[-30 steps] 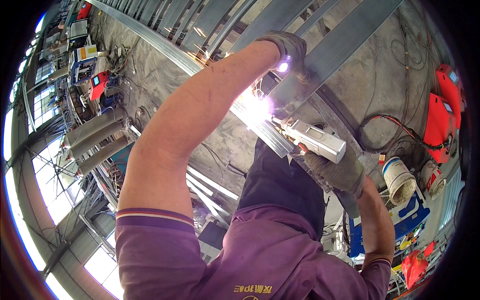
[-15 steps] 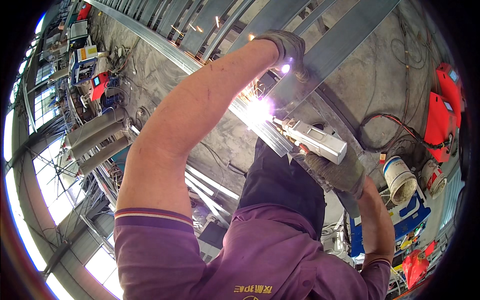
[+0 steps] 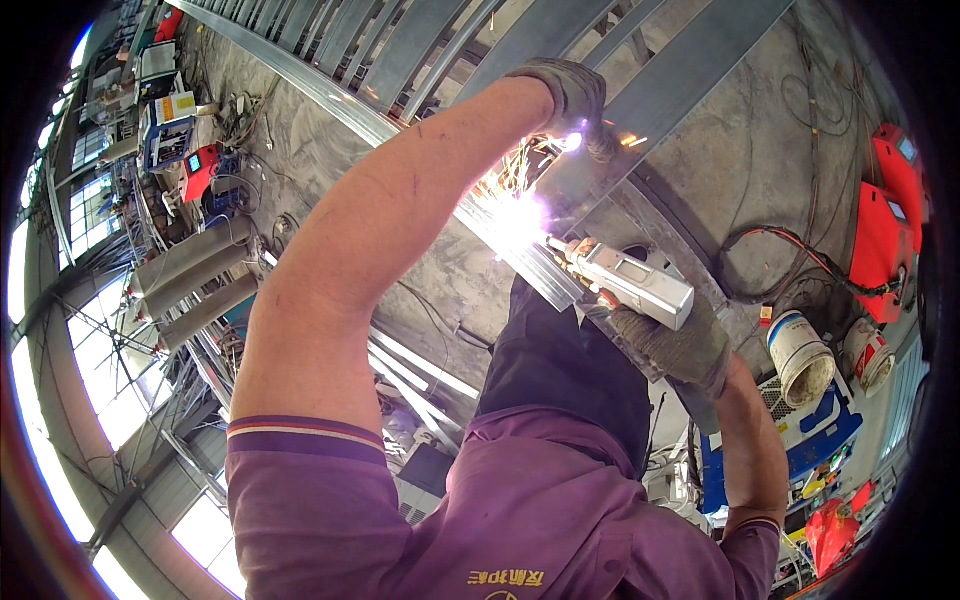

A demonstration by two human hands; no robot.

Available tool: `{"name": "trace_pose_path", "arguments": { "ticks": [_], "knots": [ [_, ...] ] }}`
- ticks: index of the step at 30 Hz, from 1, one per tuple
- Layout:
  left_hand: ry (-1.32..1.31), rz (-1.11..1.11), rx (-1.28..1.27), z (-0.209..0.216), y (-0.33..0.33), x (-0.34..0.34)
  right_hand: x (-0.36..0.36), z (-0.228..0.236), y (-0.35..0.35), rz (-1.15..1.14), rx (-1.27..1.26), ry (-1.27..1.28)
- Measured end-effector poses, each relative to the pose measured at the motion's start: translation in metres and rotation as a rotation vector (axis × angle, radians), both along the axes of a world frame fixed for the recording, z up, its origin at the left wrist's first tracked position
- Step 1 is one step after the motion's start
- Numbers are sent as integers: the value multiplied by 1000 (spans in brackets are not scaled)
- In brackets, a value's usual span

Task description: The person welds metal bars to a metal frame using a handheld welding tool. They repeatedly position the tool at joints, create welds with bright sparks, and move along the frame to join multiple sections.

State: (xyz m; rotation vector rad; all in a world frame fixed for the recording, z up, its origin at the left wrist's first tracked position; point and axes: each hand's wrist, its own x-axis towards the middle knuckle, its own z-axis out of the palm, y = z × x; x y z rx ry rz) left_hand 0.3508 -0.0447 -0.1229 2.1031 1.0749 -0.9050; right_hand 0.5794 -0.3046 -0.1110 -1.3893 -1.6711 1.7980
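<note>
While sparks burst from a bright weld spot [image 3: 517,215] on the long steel rail [image 3: 545,270], the gloved right hand [image 3: 678,345] is clenched around the grip of a silver handheld welding gun [image 3: 627,280], whose nozzle points at that glare. Beyond it, the gloved left hand [image 3: 572,95] is closed, its fingers pressing on a grey steel beam [image 3: 670,95] that crosses the rail.

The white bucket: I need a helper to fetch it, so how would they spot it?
Look at the two red machines on the floor. Below them lie two tipped buckets; take the white bucket beside the blue frame, not the red-marked bucket.
</note>
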Motion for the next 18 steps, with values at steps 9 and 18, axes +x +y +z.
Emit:
{"name": "trace_pose_path", "arguments": {
  "ticks": [9,18],
  "knots": [
    [47,57,-12,12,-2,4,4,1,-3,-16,-43,39],
    [68,57,-32,0,-1,3,7,-1,-9,-20,-15,6]
  ]
}}
